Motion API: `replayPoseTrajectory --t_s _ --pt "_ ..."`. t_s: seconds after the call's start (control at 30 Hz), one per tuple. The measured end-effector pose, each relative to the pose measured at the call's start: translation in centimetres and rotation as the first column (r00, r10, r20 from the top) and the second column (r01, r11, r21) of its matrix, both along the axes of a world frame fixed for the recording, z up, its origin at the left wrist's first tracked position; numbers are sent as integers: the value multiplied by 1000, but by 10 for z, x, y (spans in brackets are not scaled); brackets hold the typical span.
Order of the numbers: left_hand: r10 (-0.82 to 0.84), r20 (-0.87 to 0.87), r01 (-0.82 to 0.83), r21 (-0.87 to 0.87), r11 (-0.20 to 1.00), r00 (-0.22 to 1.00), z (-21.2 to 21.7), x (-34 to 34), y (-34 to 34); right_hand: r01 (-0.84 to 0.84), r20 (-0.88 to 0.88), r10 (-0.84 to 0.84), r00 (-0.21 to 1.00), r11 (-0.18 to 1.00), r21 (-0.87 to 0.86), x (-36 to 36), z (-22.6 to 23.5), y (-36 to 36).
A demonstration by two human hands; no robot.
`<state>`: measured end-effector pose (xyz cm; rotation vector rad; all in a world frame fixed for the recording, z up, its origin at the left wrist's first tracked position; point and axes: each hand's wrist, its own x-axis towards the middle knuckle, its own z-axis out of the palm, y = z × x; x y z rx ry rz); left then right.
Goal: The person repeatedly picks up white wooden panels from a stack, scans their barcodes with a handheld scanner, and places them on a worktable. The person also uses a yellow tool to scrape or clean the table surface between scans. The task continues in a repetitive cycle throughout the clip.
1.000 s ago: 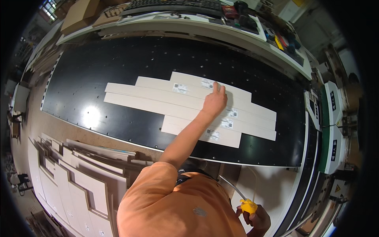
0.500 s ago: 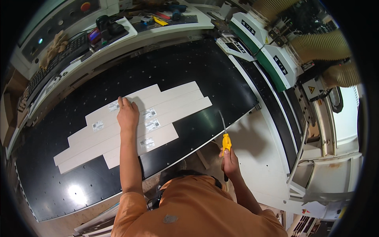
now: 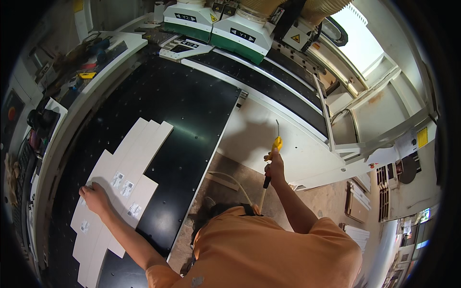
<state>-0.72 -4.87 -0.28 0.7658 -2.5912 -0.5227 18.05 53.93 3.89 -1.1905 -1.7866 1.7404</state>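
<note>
My left hand (image 3: 96, 198) rests flat on a group of long white panels (image 3: 126, 163) lying side by side on a black perforated machine bed (image 3: 182, 110). Small labels are stuck on the panels beside the hand. My right hand (image 3: 274, 168) is raised over the floor gap, gripping a yellow air blow gun (image 3: 274, 146) with a thin metal nozzle pointing up. A pale hose (image 3: 235, 185) trails from it down toward my orange shirt (image 3: 269, 249).
White and green machine heads (image 3: 225, 29) stand at the far end of the bed. A white machine housing (image 3: 288, 139) lies right of the bed. A side shelf with tools (image 3: 81, 62) runs along the left. Stacked boards (image 3: 357, 201) sit on the floor at right.
The view has swung to the right, so the bed and panels now sit at the left. My left hand stays on the panels. My right hand has lifted the blow gun higher.
</note>
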Motion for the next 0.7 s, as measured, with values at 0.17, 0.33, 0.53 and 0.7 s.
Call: replayPoseTrajectory --t_s 0.17,0.33,0.53,0.7 --pt "36 24 -35 -47 998 999 -8 -3 -16 89 -130 -86 988 996 18 12 0 13" --pt "51 -15 -52 -45 998 999 -9 -1 -17 -82 -134 82 988 997 6 -12 14 -8" --pt "108 -13 -107 30 994 994 -1 4 -12 -579 -49 577 816 814 -52 -74 31 -31" --pt "165 -2 -164 68 984 986 5 13 -1 -684 15 684 729 729 -4 -148 30 -58"
